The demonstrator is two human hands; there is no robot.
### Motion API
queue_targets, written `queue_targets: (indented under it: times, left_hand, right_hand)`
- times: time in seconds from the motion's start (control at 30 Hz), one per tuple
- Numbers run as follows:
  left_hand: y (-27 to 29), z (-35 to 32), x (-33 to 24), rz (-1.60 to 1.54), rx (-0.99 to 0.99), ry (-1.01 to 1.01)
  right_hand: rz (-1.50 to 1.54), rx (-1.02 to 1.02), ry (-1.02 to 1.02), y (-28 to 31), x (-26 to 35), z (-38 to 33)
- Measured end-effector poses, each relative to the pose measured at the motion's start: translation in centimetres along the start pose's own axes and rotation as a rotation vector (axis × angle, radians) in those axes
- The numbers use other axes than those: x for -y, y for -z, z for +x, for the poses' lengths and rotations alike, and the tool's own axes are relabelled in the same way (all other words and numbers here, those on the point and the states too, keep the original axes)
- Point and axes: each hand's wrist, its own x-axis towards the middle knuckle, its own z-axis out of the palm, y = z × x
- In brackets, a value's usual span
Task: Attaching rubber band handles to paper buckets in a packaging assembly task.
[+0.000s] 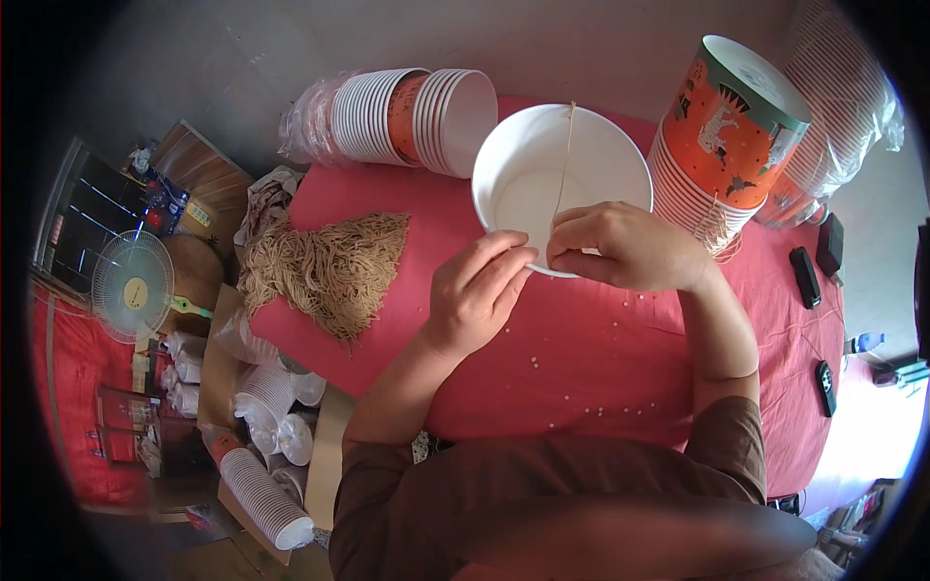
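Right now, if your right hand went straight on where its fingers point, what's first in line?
Likely the left hand, fingertips first, at the near rim of the white bucket. Depth is unclear, so the right hand might pass over them.

A dark brown top (572, 474) clothes the person's torso, filling the space from five to six o'clock in one even shade. The left sleeve (373, 479), toward seven o'clock, and the right sleeve (733, 426), toward four, match it and end near the elbows; the forearms (397, 397), left hand (475, 305) and right hand (635, 247) are bare.
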Motion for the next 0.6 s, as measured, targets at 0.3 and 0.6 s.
queue_targets:
  times: [0.3,0.6]
  left_hand:
    - [-1.2,-0.5,1.1,-0.235,-0.039,0.267]
    - [-1.6,-0.6,0.9,0.004,-0.033,0.047]
  right_hand:
    - [0.136,0.233,-0.157,0.9,-0.5,0.5]
    - [0.192,0.025,-0.161,-0.6,-0.7,0.6]
